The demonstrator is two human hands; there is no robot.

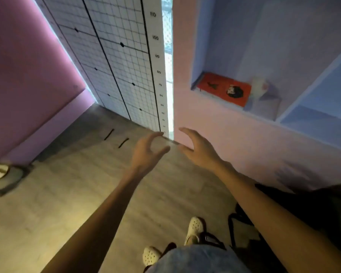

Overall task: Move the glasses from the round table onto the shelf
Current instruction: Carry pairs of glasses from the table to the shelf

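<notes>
A clear glass [258, 88], blurred, stands on the blue wall shelf [264, 115] at the upper right, beside a red box [223, 88]. The round table is out of view. My left hand [146, 152] is stretched forward over the floor with thumb and fingers curved in a wide C, and I see nothing solid between them. My right hand [198, 147] is just to its right, fingers spread and empty, close to the pink wall below the shelf. Both hands are well below and left of the glass.
A white grid panel [116, 62] with a number scale leans in the corner ahead. A pale object on a grey mat [0, 174] lies on the floor at left. A black framed thing [303, 213] stands at lower right, and my feet in white shoes [194, 227] are below.
</notes>
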